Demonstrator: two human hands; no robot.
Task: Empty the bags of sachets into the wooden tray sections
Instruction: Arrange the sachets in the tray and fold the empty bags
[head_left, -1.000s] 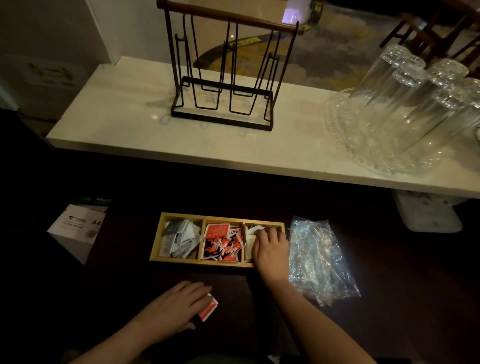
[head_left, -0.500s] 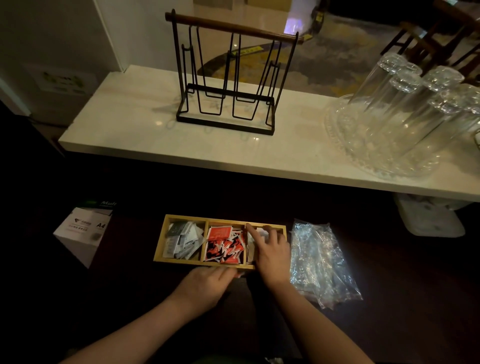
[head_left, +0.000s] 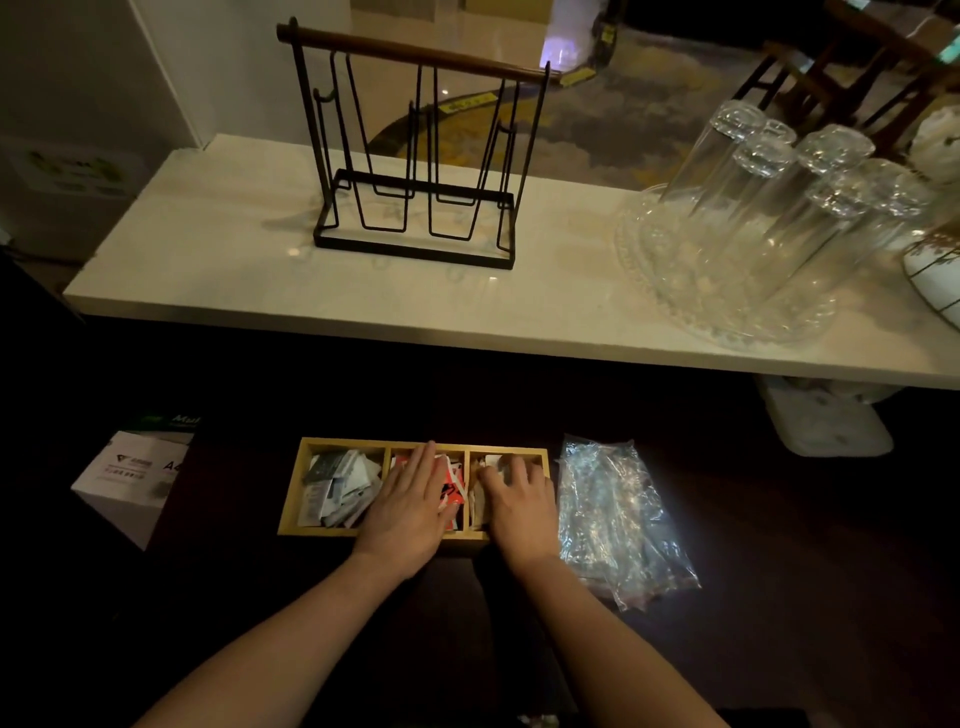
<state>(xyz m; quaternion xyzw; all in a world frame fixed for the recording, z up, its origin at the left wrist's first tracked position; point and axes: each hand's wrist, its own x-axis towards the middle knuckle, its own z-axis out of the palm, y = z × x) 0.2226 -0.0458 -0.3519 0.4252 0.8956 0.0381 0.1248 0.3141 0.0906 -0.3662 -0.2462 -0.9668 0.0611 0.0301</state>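
Tidying stage: the left hand (head_left: 410, 506) lies flat, fingers spread, on red sachets (head_left: 451, 488) in the wooden tray (head_left: 332, 444); right hand (head_left: 519, 499) curls over the right section, grip unclear. Emptied bags (head_left: 618, 514) lie beside; next, level the piles.

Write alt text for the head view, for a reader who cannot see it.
Two bare hands rest in a three-section wooden tray of sachets on a dark table: the left hand flat over the red sachets in the middle section, the right hand in the right section. Clear bags lie beside the tray to the right; a pale counter behind holds a wire rack and upturned glasses.
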